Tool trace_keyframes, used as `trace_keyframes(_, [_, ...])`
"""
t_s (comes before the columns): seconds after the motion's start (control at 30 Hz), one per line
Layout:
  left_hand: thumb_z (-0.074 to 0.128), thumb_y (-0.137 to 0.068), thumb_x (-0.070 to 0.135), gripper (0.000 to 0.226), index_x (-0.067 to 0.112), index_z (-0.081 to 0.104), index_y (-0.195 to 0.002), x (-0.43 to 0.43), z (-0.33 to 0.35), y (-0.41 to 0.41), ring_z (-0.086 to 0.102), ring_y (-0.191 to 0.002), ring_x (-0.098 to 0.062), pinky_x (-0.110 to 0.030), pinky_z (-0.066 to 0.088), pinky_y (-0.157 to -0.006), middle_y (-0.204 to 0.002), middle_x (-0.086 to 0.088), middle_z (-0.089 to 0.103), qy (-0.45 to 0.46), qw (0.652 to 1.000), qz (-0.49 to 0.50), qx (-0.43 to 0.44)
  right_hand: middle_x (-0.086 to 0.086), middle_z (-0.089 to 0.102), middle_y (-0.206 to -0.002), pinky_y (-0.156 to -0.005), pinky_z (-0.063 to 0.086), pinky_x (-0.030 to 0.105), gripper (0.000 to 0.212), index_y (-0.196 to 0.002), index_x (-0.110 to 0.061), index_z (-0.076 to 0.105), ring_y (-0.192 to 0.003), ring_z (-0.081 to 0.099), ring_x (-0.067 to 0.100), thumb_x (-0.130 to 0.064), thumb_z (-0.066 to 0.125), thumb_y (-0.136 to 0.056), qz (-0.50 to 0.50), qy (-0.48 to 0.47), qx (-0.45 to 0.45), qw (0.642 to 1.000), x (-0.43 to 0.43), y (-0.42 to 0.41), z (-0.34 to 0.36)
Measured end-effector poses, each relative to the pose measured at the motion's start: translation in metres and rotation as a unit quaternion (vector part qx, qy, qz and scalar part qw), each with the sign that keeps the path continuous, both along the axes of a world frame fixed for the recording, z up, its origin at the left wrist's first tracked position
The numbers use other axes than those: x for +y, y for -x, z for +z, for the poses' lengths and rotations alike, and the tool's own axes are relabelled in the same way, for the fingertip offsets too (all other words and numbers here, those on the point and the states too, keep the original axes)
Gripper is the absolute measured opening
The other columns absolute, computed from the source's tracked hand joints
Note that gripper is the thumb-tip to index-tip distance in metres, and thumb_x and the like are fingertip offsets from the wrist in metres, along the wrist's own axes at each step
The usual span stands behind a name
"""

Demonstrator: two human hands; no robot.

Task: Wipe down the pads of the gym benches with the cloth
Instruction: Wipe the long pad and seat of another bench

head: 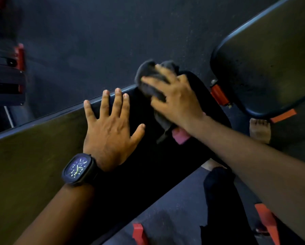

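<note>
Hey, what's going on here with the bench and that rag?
A person is wiping a long black padded gym bench. Their right hand grips a bunched dark grey cloth against the pad near its rounded end, with something pink showing under the wrist. The left hand, wearing a black square wristwatch, lies flat on the pad with fingers spread. A second black bench pad sits apart at the upper right, with no hand on it.

Right hand (174, 101) on cloth (149, 80) — left hand (107, 131) flat on pad (42, 156)
</note>
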State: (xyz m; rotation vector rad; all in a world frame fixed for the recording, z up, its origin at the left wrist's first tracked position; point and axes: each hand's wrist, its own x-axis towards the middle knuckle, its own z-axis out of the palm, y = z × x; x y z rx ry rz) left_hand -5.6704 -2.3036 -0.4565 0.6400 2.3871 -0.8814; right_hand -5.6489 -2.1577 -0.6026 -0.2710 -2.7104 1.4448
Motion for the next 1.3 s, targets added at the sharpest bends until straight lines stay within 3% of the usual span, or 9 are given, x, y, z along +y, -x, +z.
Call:
trace_keyframes(0.17, [-0.002,-0.087,0.073,0.090,0.017,-0.007,-0.157,0.003,-0.007,0.003,-0.014,-0.152,-0.029,-0.066,-0.005,-0.117,-0.167,-0.005,-0.010,0.000,1.000,-0.001,-0.009,0.002,0.034,-0.157,-0.086,0.041,0.034,0.057,-0.143,-0.040,0.048,-0.119,0.045,0.035,-0.036,0.060,-0.087,-0.113,0.030,-0.143,0.983,0.023,-0.068,-0.012])
trace_keyframes(0.27, [0.000,-0.087,0.072,0.090,0.016,-0.004,-0.158,0.008,-0.011,0.002,-0.012,-0.153,-0.030,-0.066,-0.004,-0.117,-0.167,-0.005,-0.008,0.001,1.000,-0.004,-0.010,-0.001,0.039,-0.155,-0.083,0.034,0.028,0.057,-0.137,-0.040,0.057,-0.107,0.046,0.028,-0.035,0.063,-0.080,-0.073,0.050,-0.081,0.993,-0.008,-0.108,0.022])
trace_keyframes(0.43, [0.000,-0.085,0.071,0.092,0.016,-0.006,-0.158,0.016,-0.018,0.003,-0.012,-0.153,-0.029,-0.066,-0.004,-0.118,-0.167,-0.006,-0.009,-0.008,1.000,0.007,-0.008,-0.005,0.039,-0.157,-0.088,0.050,0.038,0.054,-0.136,-0.045,0.057,-0.116,0.048,0.034,-0.044,0.055,-0.082,0.039,0.060,0.031,0.997,-0.003,-0.024,0.015])
trace_keyframes(0.57, [0.005,-0.089,0.072,0.090,0.015,-0.001,-0.159,0.019,-0.023,0.005,-0.010,-0.153,-0.030,-0.067,-0.001,-0.118,-0.167,-0.006,-0.006,-0.005,1.000,0.003,-0.008,-0.009,0.038,-0.157,-0.091,0.045,0.036,0.057,-0.138,-0.049,0.052,-0.116,0.051,0.033,-0.046,0.048,-0.082,-0.072,0.010,-0.080,0.994,0.025,0.001,-0.036])
trace_keyframes(0.7, [0.005,-0.089,0.072,0.089,0.017,-0.009,-0.157,0.022,-0.025,0.007,-0.016,-0.152,-0.030,-0.066,-0.004,-0.118,-0.166,-0.005,-0.013,-0.002,1.000,-0.002,-0.026,-0.004,0.034,-0.157,-0.085,0.036,0.034,0.053,-0.141,-0.044,0.049,-0.124,0.046,0.036,-0.034,0.059,-0.090,-0.149,0.053,-0.182,0.971,0.050,-0.081,-0.054])
trace_keyframes(0.8, [0.005,-0.090,0.071,0.088,0.016,-0.005,-0.158,0.021,-0.027,0.006,-0.013,-0.153,-0.030,-0.066,-0.002,-0.118,-0.167,-0.005,-0.009,-0.007,1.000,-0.012,-0.015,-0.003,0.038,-0.156,-0.086,0.034,0.030,0.058,-0.135,-0.043,0.057,-0.118,0.046,0.032,-0.033,0.062,-0.079,-0.115,0.071,-0.115,0.984,0.016,-0.117,-0.011])
trace_keyframes(0.97, [0.001,-0.085,0.072,0.093,0.015,-0.001,-0.159,0.024,-0.031,0.005,-0.008,-0.153,-0.029,-0.066,0.000,-0.118,-0.167,-0.005,-0.004,-0.007,1.000,-0.016,-0.008,-0.007,0.039,-0.156,-0.092,0.049,0.036,0.058,-0.135,-0.046,0.057,-0.116,0.049,0.031,-0.044,0.058,-0.078,0.012,0.076,0.017,0.997,0.007,-0.025,-0.001])
trace_keyframes(1.2, [0.008,-0.091,0.072,0.087,0.017,-0.006,-0.158,0.031,-0.041,0.012,-0.012,-0.153,-0.029,-0.064,-0.005,-0.118,-0.167,-0.005,-0.009,-0.012,0.999,-0.020,-0.031,0.001,0.040,-0.152,-0.084,0.037,0.032,0.051,-0.141,-0.039,0.052,-0.124,0.046,0.036,-0.038,0.061,-0.091,-0.182,0.068,-0.212,0.958,0.048,-0.059,-0.060])
trace_keyframes(1.3, [0.008,-0.091,0.072,0.087,0.017,-0.006,-0.158,0.035,-0.045,0.014,-0.012,-0.153,-0.030,-0.064,-0.005,-0.118,-0.167,-0.005,-0.009,-0.015,0.999,-0.022,-0.030,0.001,0.045,-0.147,-0.082,0.038,0.031,0.053,-0.135,-0.038,0.058,-0.116,0.050,0.034,-0.036,0.063,-0.082,-0.156,0.043,-0.186,0.969,0.033,-0.102,-0.032])
